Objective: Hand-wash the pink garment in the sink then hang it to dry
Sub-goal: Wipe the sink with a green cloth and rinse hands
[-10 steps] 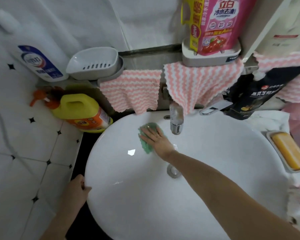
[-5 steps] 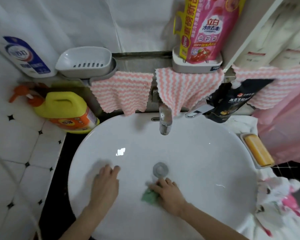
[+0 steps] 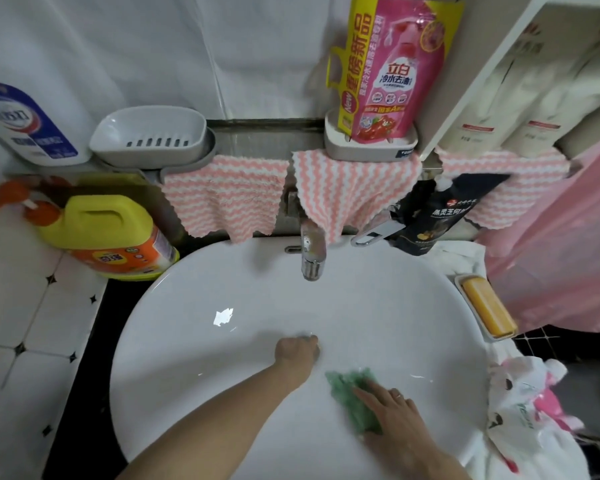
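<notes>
The only thing that looks like the pink garment is a crumpled pink-and-white bundle (image 3: 520, 410) lying outside the sink (image 3: 222, 375), draped against its right rim on the near side. I cannot be sure it is the garment, since a smooth pink sheet (image 3: 561, 254) also hangs beyond the sink's right edge, farther back. Nothing pink lies inside the sink, so by my reading the washing proper has not begun.

The bundle is heaped with no clear front or collar. Its long axis runs roughly along the sink's right rim, from far to near. It lies to the right of both hands.

The right hand (image 3: 392, 410) is clearly the nearer one. It is inside the sink near the right wall, fingers straight and flat, pressing a green cloth (image 3: 352, 393) against the porcelain. A short reach rightward over the rim would meet the bundle.

The left hand (image 3: 297, 351) is at the sink's centre with its fingers curled down over the drain. I cannot tell whether it pinches the plug.

The faucet (image 3: 311, 261) stands at the sink's back rim. A yellow soap bar (image 3: 487, 310) sits by the right rim, behind the bundle.
</notes>
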`<state>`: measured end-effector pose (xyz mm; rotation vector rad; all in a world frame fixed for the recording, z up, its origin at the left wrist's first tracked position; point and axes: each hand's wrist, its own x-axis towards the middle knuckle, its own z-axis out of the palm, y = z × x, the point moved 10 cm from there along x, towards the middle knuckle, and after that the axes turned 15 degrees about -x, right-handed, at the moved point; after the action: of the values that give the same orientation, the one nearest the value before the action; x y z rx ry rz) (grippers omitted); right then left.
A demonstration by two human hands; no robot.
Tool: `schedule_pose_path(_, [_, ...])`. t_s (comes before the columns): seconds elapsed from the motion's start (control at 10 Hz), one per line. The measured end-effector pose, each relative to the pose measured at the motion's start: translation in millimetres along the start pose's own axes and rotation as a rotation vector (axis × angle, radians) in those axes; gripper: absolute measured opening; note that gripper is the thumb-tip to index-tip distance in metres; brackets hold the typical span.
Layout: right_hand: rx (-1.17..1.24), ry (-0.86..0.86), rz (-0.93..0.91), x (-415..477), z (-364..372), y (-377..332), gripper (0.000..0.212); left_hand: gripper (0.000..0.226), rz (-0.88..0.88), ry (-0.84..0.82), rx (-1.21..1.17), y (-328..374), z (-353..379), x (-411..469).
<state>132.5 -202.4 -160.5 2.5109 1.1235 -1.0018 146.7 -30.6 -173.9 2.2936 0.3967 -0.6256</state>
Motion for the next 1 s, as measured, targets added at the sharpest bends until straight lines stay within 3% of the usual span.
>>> schedule_pose_path(0.1, [-0.066, 0.045, 0.006, 1, -3, 1, 0.087, 0.015, -0.163, 0.033, 0.093, -16, -10, -7])
schedule_pose_path(0.2, [-0.109, 0.047, 0.079, 3, -1, 4, 0.08, 0.042, -0.104, -0.16, 0.335, -20, 4, -8])
schedule_pose_path(0.3, [-0.075, 0.162, 0.106, 6, -3, 2, 0.059, 0.051, -0.201, -0.152, 0.248, -28, -5, -13])
schedule_pose_path(0.5, [0.087, 0.287, 0.081, 11, -14, -7, 0.024, 0.055, -0.15, -0.145, 0.206, -32, -5, -10])
schedule_pose_path(0.6, [0.251, 0.186, 0.072, 11, -8, -10, 0.025, 0.053, -0.119, -0.12, 0.242, -34, -3, -10])
schedule_pose_path(0.7, [0.183, 0.123, 0.001, 13, -2, -17, 0.057, 0.051, -0.111, -0.095, 0.228, -34, -3, -10])
schedule_pose_path(0.8, [0.005, 0.114, 0.04, 3, -2, -16, 0.038, 0.05, -0.086, -0.073, 0.211, -33, -2, -9])
schedule_pose_path(1.0, [-0.043, 0.199, 0.174, -14, 12, 3, 0.033, 0.05, -0.078, -0.043, 0.197, -32, -4, -11])
